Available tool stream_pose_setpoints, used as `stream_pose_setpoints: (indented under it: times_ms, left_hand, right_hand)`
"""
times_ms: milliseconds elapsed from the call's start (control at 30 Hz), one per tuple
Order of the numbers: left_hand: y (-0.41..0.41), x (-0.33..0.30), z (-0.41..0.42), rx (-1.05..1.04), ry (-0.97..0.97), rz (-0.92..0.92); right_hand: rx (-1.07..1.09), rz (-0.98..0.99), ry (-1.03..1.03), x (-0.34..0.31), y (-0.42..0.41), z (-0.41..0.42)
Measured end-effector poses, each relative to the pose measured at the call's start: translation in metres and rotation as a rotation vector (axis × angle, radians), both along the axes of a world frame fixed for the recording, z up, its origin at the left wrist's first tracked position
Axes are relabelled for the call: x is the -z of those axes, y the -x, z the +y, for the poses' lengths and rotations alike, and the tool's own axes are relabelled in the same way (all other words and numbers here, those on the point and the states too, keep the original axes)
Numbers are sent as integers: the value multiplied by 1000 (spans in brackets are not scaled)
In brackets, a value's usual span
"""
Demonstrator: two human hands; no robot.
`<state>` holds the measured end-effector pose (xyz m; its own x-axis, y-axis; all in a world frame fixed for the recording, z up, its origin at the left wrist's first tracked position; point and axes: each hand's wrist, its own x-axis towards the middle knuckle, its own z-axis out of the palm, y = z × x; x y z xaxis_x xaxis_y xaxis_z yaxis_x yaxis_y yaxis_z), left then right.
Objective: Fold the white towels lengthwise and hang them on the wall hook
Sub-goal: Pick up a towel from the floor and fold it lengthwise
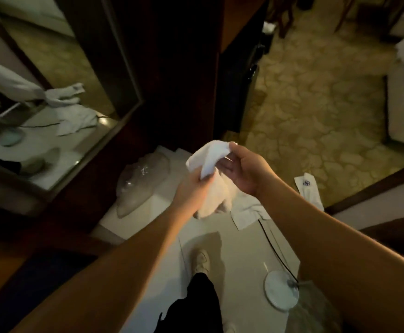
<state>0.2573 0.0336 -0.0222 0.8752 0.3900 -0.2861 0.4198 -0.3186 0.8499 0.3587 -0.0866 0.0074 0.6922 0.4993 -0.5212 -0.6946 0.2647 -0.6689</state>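
- Above the pale floor (239,255), both bare arms reach forward with a white towel (210,164) held up between the hands.
- Left hand (193,191) grips the towel's lower bunched part, fingers curled round the cloth.
- Right hand (244,169) pinches the towel's upper edge at thumb and fingertips, palm turned toward the camera.
- Below the hands, the towel hangs in a loose bundle, clear of the floor.
- Another white cloth (249,212) lies flat on the floor just beyond the hands, and a folded piece with a blue mark (308,191) lies near the carpet edge.
- A mirror (45,92) at left reflects crumpled white cloth.
- One shoe (202,260) stands on the floor below.
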Motion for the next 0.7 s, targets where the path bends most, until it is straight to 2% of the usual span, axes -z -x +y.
stream_pose_setpoints:
  times_ms: [67, 200, 367, 533, 600, 700]
  left_hand:
    - [24, -21, 9, -42, -16, -37]
    - [71, -76, 24, -186, 142, -159]
    - [137, -128, 45, -261, 22, -143]
    - [206, -163, 66, -464, 45, -160]
    - [237, -173, 75, -531, 69, -148]
    - [296, -185, 88, -585, 255, -197]
  right_hand:
    - [-92, -127, 21, -16, 17, 0]
    - [-326, -361, 124, -50, 66, 5]
    - [-571, -649, 353, -85, 152, 13]
    - [-878, -865, 442, -116, 226, 16]
    - [-921, -975, 494, -129, 256, 20]
    - [-859, -1032, 398, -154, 314, 34]
